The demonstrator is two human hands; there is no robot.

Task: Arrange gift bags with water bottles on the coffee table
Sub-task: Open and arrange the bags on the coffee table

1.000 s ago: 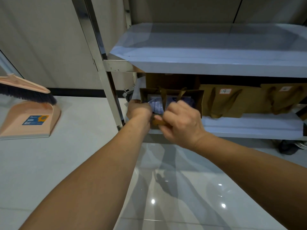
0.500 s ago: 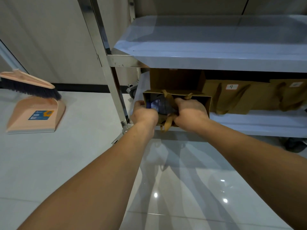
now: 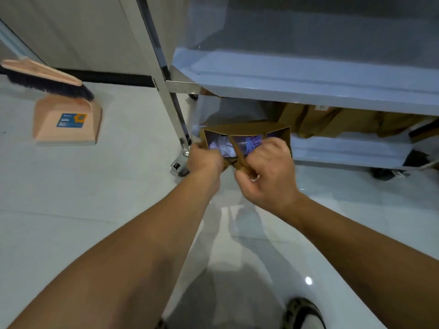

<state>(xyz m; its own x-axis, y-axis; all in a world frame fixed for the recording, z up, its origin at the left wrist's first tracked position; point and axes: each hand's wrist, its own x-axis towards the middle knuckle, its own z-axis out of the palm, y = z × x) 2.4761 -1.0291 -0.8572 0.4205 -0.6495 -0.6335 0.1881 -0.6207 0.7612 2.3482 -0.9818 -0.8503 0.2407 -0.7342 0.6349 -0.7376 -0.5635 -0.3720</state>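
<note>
both hands' fingers grip the brown gift bag (image 3: 247, 130): left hand (image 3: 204, 158) its edge, right hand (image 3: 267, 168) its handle.

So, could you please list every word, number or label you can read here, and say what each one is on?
"9", probably: a handwritten mark on the small white tag of a brown paper gift bag on the lower shelf; blurred, so not certain.
Blue and yellow sticker on the peach plastic dustpan: printing too small to read.
Open brown paper gift bag, held by the left hand and right hand: no text visible.
</note>
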